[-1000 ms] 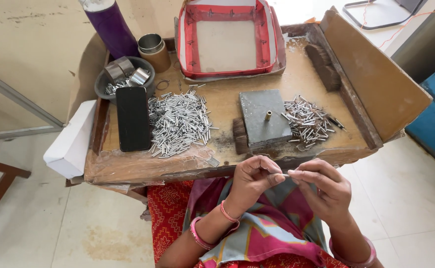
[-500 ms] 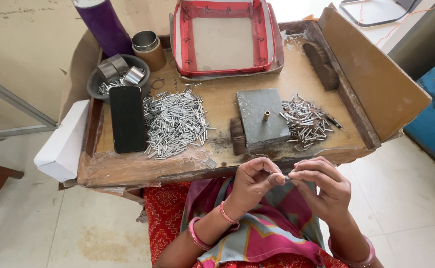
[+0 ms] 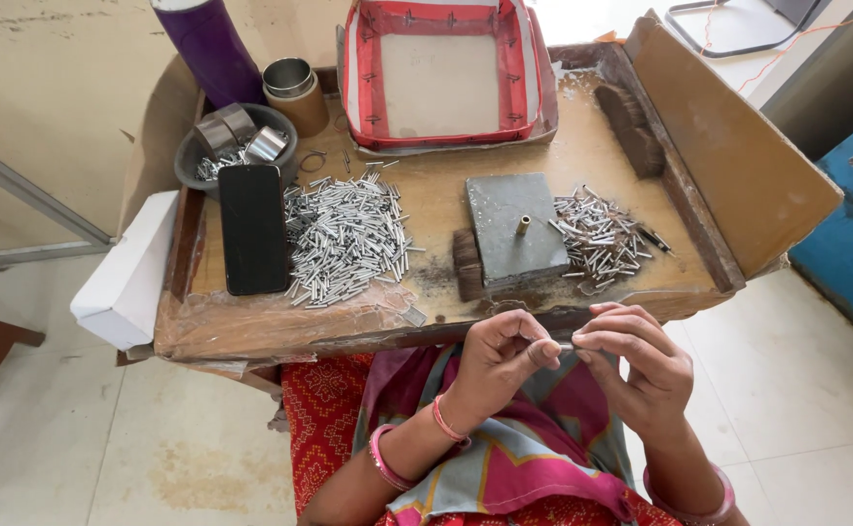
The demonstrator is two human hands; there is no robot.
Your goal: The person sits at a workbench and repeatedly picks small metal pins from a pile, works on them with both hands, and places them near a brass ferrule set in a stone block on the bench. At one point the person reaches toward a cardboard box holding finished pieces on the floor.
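My left hand (image 3: 502,358) and my right hand (image 3: 638,368) meet just below the front edge of the wooden work tray (image 3: 426,326), over my lap. Together their fingertips pinch one small metal tube (image 3: 565,345). A large heap of silver metal tubes (image 3: 345,236) lies on the tray's left half. A smaller pile of metal pieces (image 3: 600,234) lies to the right of a grey metal block (image 3: 514,228) with a short brass peg standing on it.
A black phone (image 3: 253,228) lies left of the big heap. Behind it are a dark bowl of metal parts (image 3: 236,146), a round tin (image 3: 294,93) and a purple bottle (image 3: 207,44). A red-rimmed tray (image 3: 443,70) sits at the back, a brush (image 3: 631,129) at right, a white box (image 3: 125,275) at left.
My hands stay together on the small tube with only slight finger shifts. The view has drifted a little.
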